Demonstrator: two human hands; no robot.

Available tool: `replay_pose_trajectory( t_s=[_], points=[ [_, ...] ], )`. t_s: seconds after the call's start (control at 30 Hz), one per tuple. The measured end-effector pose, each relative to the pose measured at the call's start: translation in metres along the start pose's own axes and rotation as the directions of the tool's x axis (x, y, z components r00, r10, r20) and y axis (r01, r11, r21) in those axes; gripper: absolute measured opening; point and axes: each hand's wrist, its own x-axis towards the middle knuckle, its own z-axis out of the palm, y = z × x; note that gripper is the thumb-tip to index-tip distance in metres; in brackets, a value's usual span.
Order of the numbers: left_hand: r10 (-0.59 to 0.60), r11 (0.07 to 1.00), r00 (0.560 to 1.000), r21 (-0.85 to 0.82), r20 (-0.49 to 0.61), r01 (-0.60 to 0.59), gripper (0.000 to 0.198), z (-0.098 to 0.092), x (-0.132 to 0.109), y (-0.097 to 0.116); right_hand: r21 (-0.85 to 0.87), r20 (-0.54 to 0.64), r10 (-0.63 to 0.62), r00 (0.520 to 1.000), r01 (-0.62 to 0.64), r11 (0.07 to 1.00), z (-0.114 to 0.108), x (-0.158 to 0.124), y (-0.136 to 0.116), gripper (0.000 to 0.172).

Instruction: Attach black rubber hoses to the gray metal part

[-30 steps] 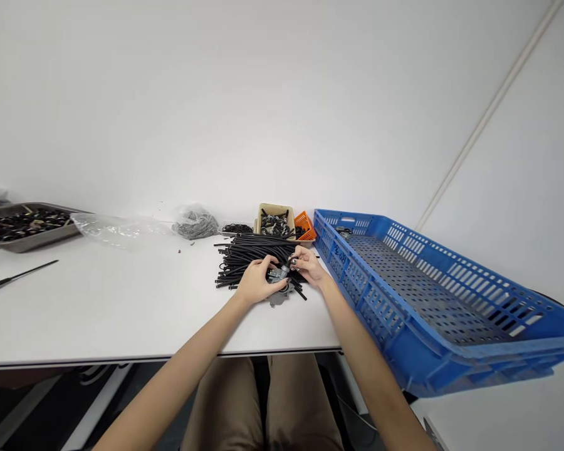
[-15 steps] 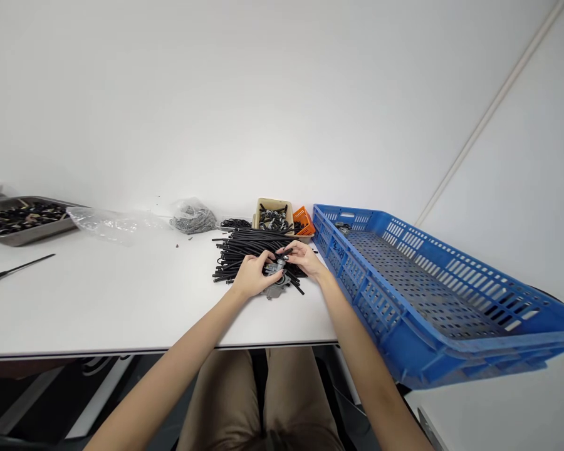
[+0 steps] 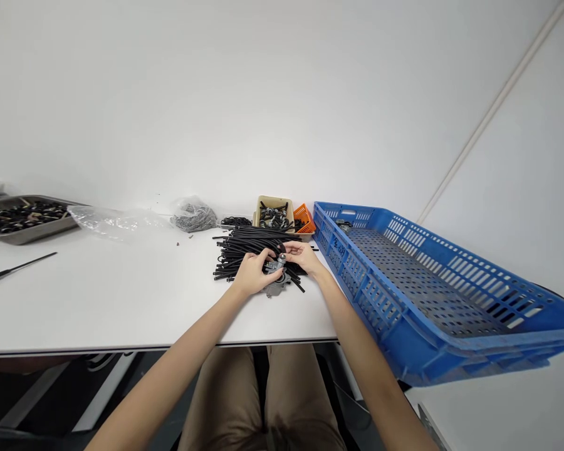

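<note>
Your left hand [image 3: 251, 274] curls its fingers close around a small grey metal part [image 3: 276, 265], thumb pressed on its near side. Your right hand [image 3: 305, 258] meets it from 3 o'clock, fingertips pinched together on the part's top end; what sits between them is too small to make out. The part is held just above the table [image 3: 122, 300], at the near edge of the pile of black tubes [image 3: 249, 247]. A second grey piece [image 3: 277, 288] lies flat directly beneath. Blue crate [image 3: 427, 294] at 3 o'clock; tan box [image 3: 273, 205] and orange bin [image 3: 304, 219] at 12.
</note>
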Motion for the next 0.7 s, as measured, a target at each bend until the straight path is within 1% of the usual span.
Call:
replay_pose_trajectory(
  t_s=[0.1, 0.13, 0.33, 0.47, 0.6, 0.7],
  points=[
    [0.007, 1.000, 1.000, -0.003, 0.000, -0.007, 0.035, 0.000, 0.000, 0.001, -0.014, 0.018, -0.023, 1.000, 0.023, 1.000, 0.003, -0.002, -0.006, 0.061],
    [0.010, 1.000, 1.000, -0.005, 0.000, -0.010, 0.035, 0.000, 0.000, 0.001, -0.020, 0.019, -0.029, 0.999, 0.029, 0.999, 0.004, -0.003, -0.008, 0.064],
    [0.016, 1.000, 1.000, -0.011, -0.005, -0.016, 0.032, 0.000, -0.002, 0.002, -0.059, -0.005, -0.011, 1.000, 0.011, 0.998, 0.010, -0.005, -0.016, 0.052],
    [0.016, 1.000, 1.000, -0.010, -0.007, -0.016, 0.031, 0.000, -0.003, 0.002, -0.049, -0.010, 0.031, 0.999, -0.031, 0.998, 0.011, -0.006, -0.018, 0.053],
    [0.023, 1.000, 1.000, -0.010, -0.003, -0.023, 0.032, -0.001, -0.004, 0.002, -0.036, 0.060, 0.100, 0.993, -0.098, 0.995, 0.002, -0.008, -0.020, 0.055],
    [0.028, 1.000, 1.000, -0.012, -0.005, -0.028, 0.033, -0.001, -0.004, 0.002, -0.034, 0.091, 0.132, 0.987, -0.129, 0.991, -0.010, -0.009, -0.022, 0.052]
  ],
)
